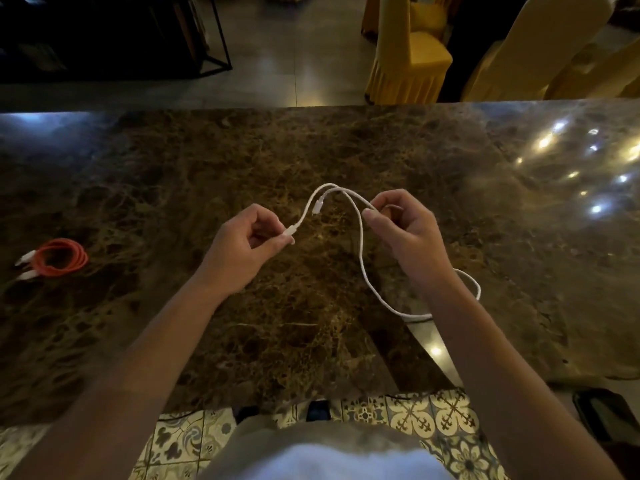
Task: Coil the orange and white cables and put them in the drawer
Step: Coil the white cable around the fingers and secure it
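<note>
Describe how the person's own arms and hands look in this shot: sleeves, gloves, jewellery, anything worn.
Both forearms are bare up to the frame edge; no sleeves show. The left hand and right hand wear no gloves, and no rings, watch or bracelets are visible. A pale, light-coloured garment covers the torso at the bottom edge.

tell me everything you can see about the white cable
The white cable is thin, flexible and uncoiled. The left hand pinches one white plug end; the right hand pinches two strands, forming a raised arch with the other plug hanging inside it. The rest trails down behind the right forearm, looping on the marble counter.
</note>
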